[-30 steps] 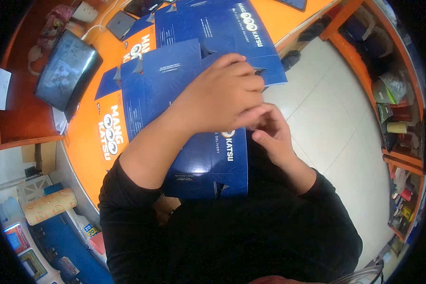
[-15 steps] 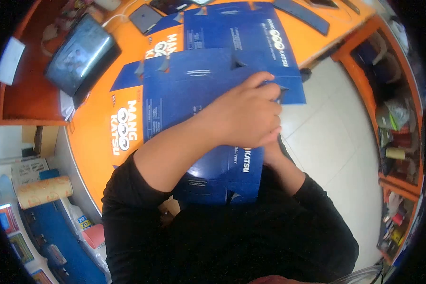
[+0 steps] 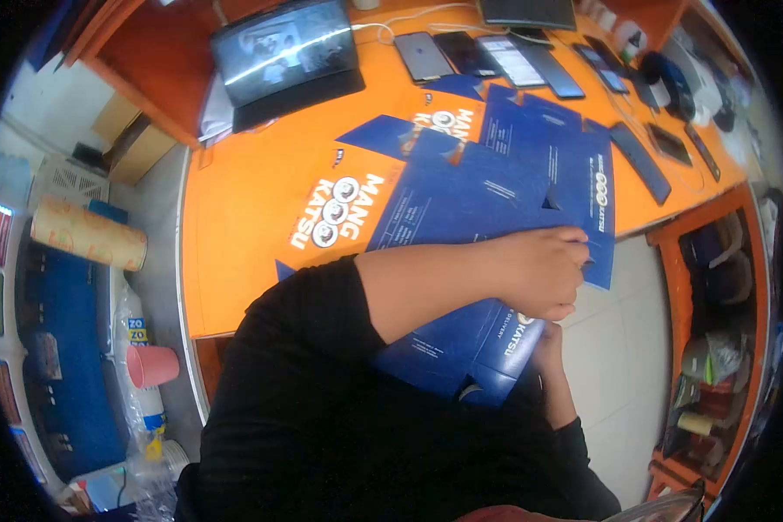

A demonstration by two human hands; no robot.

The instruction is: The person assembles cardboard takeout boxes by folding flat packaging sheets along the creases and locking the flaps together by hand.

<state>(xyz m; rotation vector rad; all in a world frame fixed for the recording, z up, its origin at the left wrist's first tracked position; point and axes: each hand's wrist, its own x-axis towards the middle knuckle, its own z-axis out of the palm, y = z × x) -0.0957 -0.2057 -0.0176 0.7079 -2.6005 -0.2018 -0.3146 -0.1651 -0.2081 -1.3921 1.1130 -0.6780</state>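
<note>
Nearest, the person's two hands are working at the right edge of the closer flattened cardboard box (image 3: 461,196). The right hand (image 3: 549,348) is reaching up beside this edge, mostly hidden behind the left hand and the board, so whether it is gripping cannot be told. The left hand (image 3: 539,271) is lying across the board, palm down, its fingers curling in at the edge; what the fingertips are pinching, if anything, is not showing. Two flattened boxes can be counted, and both are lying on the orange table (image 3: 226,287), the closer one extending past its near edge over the person's lap. This box is showing glossy deep blue panels with fine white print, crease lines and cut notches, plus an orange panel bearing "MANG KATSU" in white around three round emblems. The farther flattened box (image 3: 531,122) is matching it in colour and lettering, partly covered by the closer one. To the left, one pink cup (image 3: 154,365) and one patterned roll (image 3: 87,235) are sitting apart from the table. At the table's far side, one propped screen (image 3: 287,52) is displaying a picture, and several phones (image 3: 511,61) are lying flat, one of them lit white.
</note>
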